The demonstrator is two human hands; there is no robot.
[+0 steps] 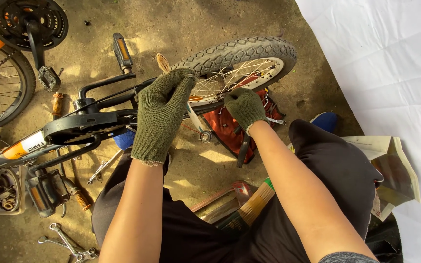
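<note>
Gloved left hand (164, 109) grips a tool whose head it hides; right hand (244, 108) closes on the frame under the wheel (242, 56), hiding the axle.

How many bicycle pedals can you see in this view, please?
3: one pedal above the left hand, one under the upper-left chainring, one lower left. Others may be hidden.

Small bicycle wheel (239, 63): knobby black tyre, white rim, thin spokes. It lies tilted above the dirt floor (181, 29), apparently mounted in the black frame (108, 97).
</note>
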